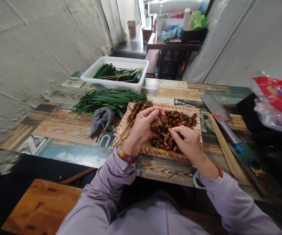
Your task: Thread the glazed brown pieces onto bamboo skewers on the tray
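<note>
A tray lined with red-striped paper (155, 151) lies on the table in front of me, heaped with brown glazed morsels (177, 122). Finished skewers (137, 109) lie along its left side. My left hand (141, 130) hovers over the tray with its fingers pinched round a small brown piece at the fingertips. My right hand (188, 142) is closed in a pinch on a thin bamboo skewer whose tip points toward the left hand. Both hands are above the pile, close together.
Loose green chives (106, 99) and a grey cloth (101, 119) lie to the left, behind them a white tub of chives (115, 75). A cleaver (219, 116) and a bundle of bare skewers (225, 148) lie to the right, plus a red plastic bag (275, 98).
</note>
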Motion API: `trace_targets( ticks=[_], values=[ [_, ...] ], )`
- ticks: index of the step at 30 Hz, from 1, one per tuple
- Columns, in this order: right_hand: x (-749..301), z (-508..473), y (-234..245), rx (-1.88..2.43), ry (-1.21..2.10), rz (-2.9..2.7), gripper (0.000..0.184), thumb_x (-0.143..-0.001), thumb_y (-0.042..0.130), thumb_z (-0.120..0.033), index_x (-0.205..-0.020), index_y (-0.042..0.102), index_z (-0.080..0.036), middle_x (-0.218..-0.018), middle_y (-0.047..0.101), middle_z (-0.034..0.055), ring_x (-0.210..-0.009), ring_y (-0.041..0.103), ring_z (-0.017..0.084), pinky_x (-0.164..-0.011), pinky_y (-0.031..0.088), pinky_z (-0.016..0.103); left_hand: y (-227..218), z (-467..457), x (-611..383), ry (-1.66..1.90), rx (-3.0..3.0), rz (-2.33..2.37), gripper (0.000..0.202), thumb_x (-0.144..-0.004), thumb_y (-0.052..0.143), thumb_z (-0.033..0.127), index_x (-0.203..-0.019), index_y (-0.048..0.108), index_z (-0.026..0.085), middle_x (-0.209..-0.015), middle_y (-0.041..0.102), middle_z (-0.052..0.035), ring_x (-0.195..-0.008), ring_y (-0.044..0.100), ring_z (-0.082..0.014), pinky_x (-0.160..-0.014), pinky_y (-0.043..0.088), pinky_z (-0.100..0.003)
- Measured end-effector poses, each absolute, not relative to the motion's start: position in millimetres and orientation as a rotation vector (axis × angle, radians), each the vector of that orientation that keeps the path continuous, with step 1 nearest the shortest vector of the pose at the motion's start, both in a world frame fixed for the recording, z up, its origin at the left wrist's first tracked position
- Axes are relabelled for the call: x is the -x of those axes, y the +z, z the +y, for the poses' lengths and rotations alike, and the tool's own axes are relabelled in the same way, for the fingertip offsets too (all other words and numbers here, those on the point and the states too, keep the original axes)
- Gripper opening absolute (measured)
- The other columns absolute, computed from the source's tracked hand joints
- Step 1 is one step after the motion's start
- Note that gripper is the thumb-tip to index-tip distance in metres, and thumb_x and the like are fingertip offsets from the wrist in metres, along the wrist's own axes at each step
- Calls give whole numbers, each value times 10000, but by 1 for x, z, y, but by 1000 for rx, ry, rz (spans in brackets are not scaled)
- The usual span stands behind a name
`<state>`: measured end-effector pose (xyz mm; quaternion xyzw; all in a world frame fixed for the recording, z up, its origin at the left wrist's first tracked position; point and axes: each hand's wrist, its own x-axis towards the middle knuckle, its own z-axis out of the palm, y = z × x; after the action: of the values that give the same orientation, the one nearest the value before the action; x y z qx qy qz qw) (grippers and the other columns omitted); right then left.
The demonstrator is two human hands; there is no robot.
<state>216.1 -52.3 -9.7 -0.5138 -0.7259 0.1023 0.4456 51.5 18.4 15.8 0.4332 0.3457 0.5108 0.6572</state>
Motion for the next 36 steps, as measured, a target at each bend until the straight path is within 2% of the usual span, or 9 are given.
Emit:
trace_targets(
  ticks=[11,15,21,24,28,31,36],
  values=[
    [-215,-53,-5,1289,134,-1843,184,-913,518,-193,-773,636,-206,-729,671,22,-683,628,150,-660,476,281,14,16,-57,1137,-970,779,222,-740,715,353,-856,731,164,-807,709,-48,-814,627,-127,-758,436,-233],
    [-214,-52,-4,1287,131,-1822,178,-912,523,-199,-773,635,-204,-738,675,23,-697,636,149,-680,485,277,13,13,-61,1104,-990,760,228,-744,711,352,-861,731,157,-807,708,-51,-813,625,-126,-771,437,-233],
    [-223,-51,-5,1308,164,-1771,160,-904,534,-221,-797,653,-220,-800,716,28,-738,665,157,-702,514,285,16,20,-52,1135,-1052,792,334,-747,713,392,-1022,705,203,-918,704,-40,-833,626,-121,-772,447,-237],
    [-230,-51,-4,1376,147,-1720,173,-906,534,-263,-788,658,-238,-807,726,25,-740,675,170,-697,525,303,20,24,-47,1192,-1150,880,296,-749,710,391,-966,712,190,-894,699,-45,-830,621,-134,-768,445,-245],
    [-237,-52,-2,1423,118,-1703,188,-904,535,-289,-768,660,-255,-788,729,17,-717,673,175,-690,526,315,20,26,-43,1113,-1457,1026,222,-754,699,338,-893,723,167,-870,695,-58,-820,608,-164,-764,436,-273],
    [-239,-52,-1,1427,94,-1698,186,-903,537,-293,-772,664,-258,-791,730,15,-727,675,178,-692,523,317,13,28,-43,973,-1907,1100,169,-792,640,285,-892,726,178,-903,690,-67,-865,591,-189,-819,423,-312],
    [-239,-52,-1,1392,101,-1684,175,-902,536,-278,-791,668,-251,-803,730,17,-741,678,175,-706,517,314,3,29,-46,678,-2487,1200,208,-858,542,260,-947,719,195,-997,679,-86,-947,556,-222,-875,390,-366]
  ],
)
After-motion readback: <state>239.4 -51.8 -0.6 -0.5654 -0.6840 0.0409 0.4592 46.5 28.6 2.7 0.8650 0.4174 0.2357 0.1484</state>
